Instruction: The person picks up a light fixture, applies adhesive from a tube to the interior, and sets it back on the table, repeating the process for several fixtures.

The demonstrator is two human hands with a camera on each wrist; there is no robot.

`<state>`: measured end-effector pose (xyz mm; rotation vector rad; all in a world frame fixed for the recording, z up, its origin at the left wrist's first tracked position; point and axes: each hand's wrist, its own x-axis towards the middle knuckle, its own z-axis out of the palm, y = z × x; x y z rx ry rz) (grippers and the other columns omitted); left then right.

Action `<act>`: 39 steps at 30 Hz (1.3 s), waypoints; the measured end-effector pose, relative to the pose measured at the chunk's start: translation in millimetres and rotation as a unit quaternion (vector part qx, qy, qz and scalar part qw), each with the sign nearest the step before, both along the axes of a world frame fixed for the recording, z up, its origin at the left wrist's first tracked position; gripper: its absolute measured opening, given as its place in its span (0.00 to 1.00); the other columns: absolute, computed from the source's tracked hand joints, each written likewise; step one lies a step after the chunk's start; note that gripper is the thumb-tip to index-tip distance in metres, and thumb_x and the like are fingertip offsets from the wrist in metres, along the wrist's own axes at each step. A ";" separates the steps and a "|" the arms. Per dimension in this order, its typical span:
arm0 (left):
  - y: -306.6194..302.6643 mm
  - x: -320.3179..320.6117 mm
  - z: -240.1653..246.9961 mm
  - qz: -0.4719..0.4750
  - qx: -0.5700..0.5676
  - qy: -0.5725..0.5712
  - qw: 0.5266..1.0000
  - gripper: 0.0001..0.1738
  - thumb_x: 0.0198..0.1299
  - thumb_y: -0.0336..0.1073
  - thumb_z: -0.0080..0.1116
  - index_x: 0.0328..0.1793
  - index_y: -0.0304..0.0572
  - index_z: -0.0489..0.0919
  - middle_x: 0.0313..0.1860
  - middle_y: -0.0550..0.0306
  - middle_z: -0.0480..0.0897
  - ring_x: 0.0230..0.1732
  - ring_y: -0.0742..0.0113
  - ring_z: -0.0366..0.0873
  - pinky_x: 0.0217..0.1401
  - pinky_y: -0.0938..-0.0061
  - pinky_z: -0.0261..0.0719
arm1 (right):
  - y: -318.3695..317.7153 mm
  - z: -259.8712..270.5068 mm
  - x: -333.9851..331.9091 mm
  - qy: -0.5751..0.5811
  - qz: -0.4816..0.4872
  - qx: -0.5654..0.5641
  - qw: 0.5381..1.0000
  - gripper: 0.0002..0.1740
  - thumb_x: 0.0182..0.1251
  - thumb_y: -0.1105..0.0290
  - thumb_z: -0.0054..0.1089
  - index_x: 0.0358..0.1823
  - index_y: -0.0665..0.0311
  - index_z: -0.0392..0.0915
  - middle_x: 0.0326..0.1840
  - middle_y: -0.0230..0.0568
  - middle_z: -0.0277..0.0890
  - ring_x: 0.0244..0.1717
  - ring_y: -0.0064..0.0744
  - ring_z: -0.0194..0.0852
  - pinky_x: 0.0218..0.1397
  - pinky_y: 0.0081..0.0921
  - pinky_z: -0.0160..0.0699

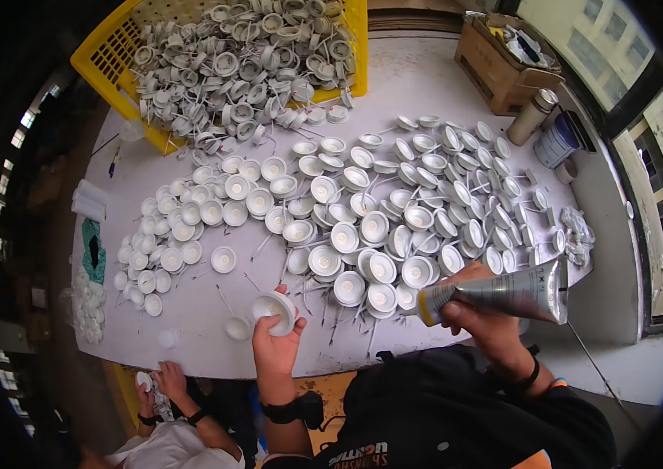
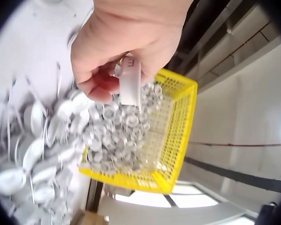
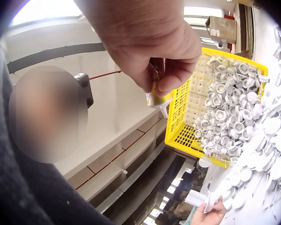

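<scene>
My left hand [image 1: 275, 356] grips a round white downlight housing [image 1: 281, 319] over the table's near edge, thumb across its face. In the left wrist view that housing [image 2: 129, 89] appears edge-on between thumb and fingers. My right hand [image 1: 491, 324] is wrapped round a silver squeeze tube [image 1: 523, 293] with a yellow band, its crimped end pointing right. The tube's white nozzle [image 3: 164, 111] points downward in the right wrist view. Another white housing [image 1: 238, 328] lies beside my left hand. Many similar downlights [image 1: 382, 267] with short wires cover the table between and beyond my hands.
A yellow crate [image 1: 361, 47] heaped with white ring-shaped parts stands at the back left. Toward the right are a cardboard box [image 1: 495, 74], a flask [image 1: 533, 117] and a blue-labelled tub [image 1: 556, 143]. Another person's hands [image 1: 169, 383] work at the table's front left.
</scene>
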<state>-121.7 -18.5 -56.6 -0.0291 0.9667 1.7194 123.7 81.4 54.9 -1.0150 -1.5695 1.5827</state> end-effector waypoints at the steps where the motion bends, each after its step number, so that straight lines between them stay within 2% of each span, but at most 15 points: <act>1: 1.2 18.4 12.2 -0.026 0.013 -0.014 0.999 0.33 0.41 0.34 0.46 0.59 0.39 0.59 0.39 0.53 0.70 0.35 0.66 0.69 0.34 0.74 0.69 | -0.5 0.0 2.0 -0.008 0.007 0.004 1.000 0.12 0.52 0.67 0.57 0.35 0.66 0.73 0.27 0.36 0.66 0.23 0.20 0.66 0.26 0.18 0.67; 2: 2.5 33.3 22.6 -0.051 0.026 -0.027 0.998 0.35 0.41 0.36 0.46 0.61 0.40 0.56 0.43 0.51 0.71 0.39 0.62 0.70 0.35 0.73 0.70 | -1.7 -1.4 4.2 -0.013 0.001 0.010 1.000 0.12 0.51 0.66 0.58 0.35 0.65 0.74 0.27 0.36 0.68 0.27 0.24 0.67 0.32 0.23 0.66; 3: 3.9 44.5 30.0 -0.050 0.025 -0.031 0.998 0.35 0.41 0.36 0.46 0.61 0.40 0.56 0.43 0.51 0.71 0.39 0.62 0.70 0.35 0.73 0.70 | -1.8 -0.2 5.7 -0.017 0.002 0.008 1.000 0.12 0.51 0.66 0.58 0.35 0.65 0.74 0.27 0.36 0.68 0.27 0.24 0.67 0.32 0.23 0.66; 5: 6.0 62.0 40.3 -0.213 0.154 -0.086 0.961 0.36 0.50 0.42 0.43 0.65 0.44 0.48 0.51 0.48 0.68 0.48 0.55 0.68 0.41 0.67 0.70 | -0.7 3.6 7.5 -0.063 0.024 0.067 0.996 0.11 0.49 0.68 0.58 0.34 0.63 0.75 0.29 0.35 0.70 0.31 0.29 0.67 0.36 0.27 0.66; 6: 6.8 70.3 42.7 -0.212 0.153 -0.088 0.961 0.36 0.50 0.42 0.43 0.65 0.44 0.48 0.51 0.48 0.68 0.48 0.55 0.68 0.41 0.67 0.70 | 1.8 3.1 8.6 -0.065 0.025 0.065 0.995 0.11 0.49 0.68 0.58 0.34 0.63 0.75 0.29 0.35 0.70 0.31 0.29 0.67 0.36 0.27 0.66; 8: 7.5 85.0 45.6 -0.256 0.202 -0.145 0.934 0.37 0.56 0.55 0.34 0.67 0.44 0.41 0.53 0.47 0.66 0.51 0.55 0.66 0.43 0.65 0.69 | 8.0 2.5 10.9 -0.125 0.064 0.310 0.940 0.13 0.48 0.64 0.60 0.31 0.64 0.73 0.27 0.36 0.67 0.26 0.27 0.67 0.27 0.26 0.67; 11: 5.7 98.3 46.5 -0.241 0.190 -0.162 0.938 0.38 0.56 0.60 0.27 0.66 0.44 0.41 0.56 0.44 0.62 0.50 0.49 0.66 0.41 0.60 0.68 | 6.9 18.8 5.1 -0.168 0.097 0.290 0.937 0.11 0.42 0.65 0.61 0.26 0.62 0.75 0.23 0.34 0.69 0.28 0.32 0.66 0.32 0.30 0.64; 12: 7.0 102.6 52.1 -0.229 0.166 -0.149 0.947 0.36 0.58 0.57 0.27 0.66 0.43 0.42 0.57 0.46 0.62 0.51 0.53 0.65 0.43 0.61 0.67 | 8.4 28.3 3.7 -0.170 0.098 0.290 0.937 0.11 0.42 0.65 0.61 0.26 0.62 0.75 0.23 0.34 0.69 0.28 0.32 0.66 0.32 0.30 0.64; 14: 6.8 104.5 51.2 -0.229 0.164 -0.152 0.947 0.35 0.59 0.55 0.26 0.66 0.43 0.42 0.57 0.47 0.62 0.53 0.55 0.64 0.44 0.60 0.67 | 11.3 43.9 1.3 -0.253 0.196 0.227 0.920 0.07 0.50 0.69 0.55 0.32 0.61 0.75 0.28 0.38 0.72 0.31 0.37 0.68 0.35 0.28 0.66; 15: 6.6 105.0 51.0 -0.231 0.162 -0.150 0.948 0.34 0.59 0.54 0.26 0.66 0.43 0.42 0.57 0.49 0.62 0.54 0.56 0.63 0.46 0.60 0.67 | 10.3 43.5 1.1 -0.255 0.198 0.226 0.919 0.07 0.50 0.69 0.55 0.32 0.61 0.75 0.28 0.38 0.72 0.31 0.37 0.68 0.35 0.28 0.66; 19: 3.9 107.8 53.6 -0.218 0.119 -0.163 0.955 0.30 0.60 0.51 0.26 0.65 0.42 0.46 0.57 0.49 0.62 0.55 0.56 0.63 0.50 0.57 0.65 | 5.5 30.5 2.4 -0.232 0.173 0.273 0.917 0.07 0.49 0.72 0.57 0.32 0.61 0.75 0.30 0.35 0.72 0.30 0.35 0.68 0.33 0.27 0.67; 24: -2.3 109.7 45.1 -0.232 0.137 -0.192 0.944 0.31 0.59 0.55 0.27 0.62 0.41 0.53 0.58 0.48 0.61 0.55 0.52 0.63 0.52 0.55 0.65 | 1.8 29.4 -2.1 -0.204 0.143 0.350 0.903 0.09 0.46 0.76 0.60 0.32 0.61 0.75 0.32 0.33 0.72 0.30 0.32 0.69 0.32 0.25 0.69; 31: -4.7 109.2 41.2 -0.223 0.161 -0.207 0.939 0.34 0.58 0.58 0.28 0.63 0.41 0.51 0.59 0.48 0.60 0.56 0.51 0.62 0.53 0.54 0.65 | -1.1 28.3 -7.2 -0.186 0.119 0.380 0.898 0.11 0.45 0.77 0.61 0.32 0.63 0.74 0.31 0.34 0.72 0.29 0.29 0.70 0.30 0.22 0.69; 33: -5.0 108.6 40.2 -0.225 0.202 -0.278 0.912 0.32 0.57 0.51 0.40 0.63 0.43 0.49 0.59 0.49 0.58 0.59 0.57 0.59 0.58 0.59 0.61 | -1.5 28.5 -8.4 -0.181 0.120 0.391 0.894 0.11 0.44 0.77 0.61 0.32 0.63 0.74 0.31 0.34 0.72 0.29 0.29 0.70 0.29 0.22 0.69; 39: -6.4 108.2 37.9 -0.234 0.208 -0.277 0.908 0.33 0.57 0.51 0.41 0.63 0.43 0.48 0.60 0.50 0.57 0.61 0.58 0.57 0.59 0.61 0.60 | -3.7 27.8 -8.9 -0.186 0.115 0.379 0.899 0.10 0.45 0.76 0.61 0.32 0.63 0.74 0.31 0.35 0.72 0.30 0.29 0.70 0.30 0.22 0.70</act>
